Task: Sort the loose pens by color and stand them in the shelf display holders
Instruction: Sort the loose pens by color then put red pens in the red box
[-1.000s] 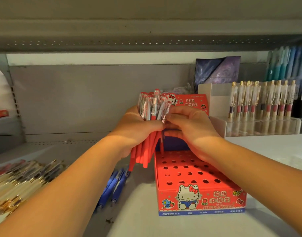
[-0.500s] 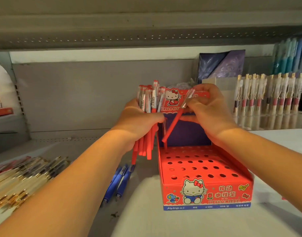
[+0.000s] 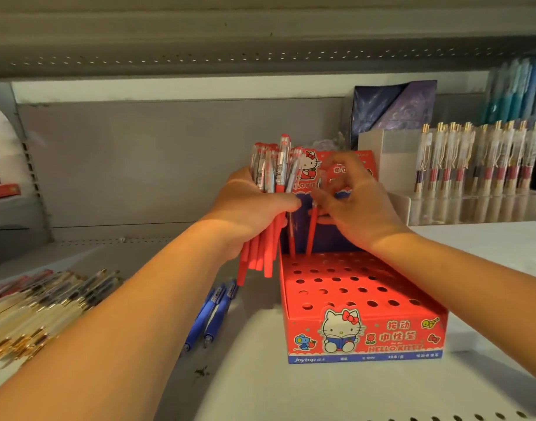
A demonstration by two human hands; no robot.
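My left hand (image 3: 254,208) grips a bundle of red pens (image 3: 271,177) upright, just left of the red Hello Kitty display holder (image 3: 364,329). My right hand (image 3: 349,205) pinches a single red pen (image 3: 311,232) that stands nearly upright, its tip at a hole in the holder's back row. Another red pen (image 3: 291,238) stands in the back row beside it. The holder's other holes show no pens.
Two blue pens (image 3: 212,314) lie on the shelf left of the holder. A heap of cream and gold pens (image 3: 38,308) lies at the far left. A clear holder with upright cream pens (image 3: 479,165) stands at the back right. Blue packets (image 3: 522,89) hang above.
My right hand pulled one red pen out of the bundle, swung it from a slant to upright and lowered it to the holder's back row. The left hand kept the bundle still.
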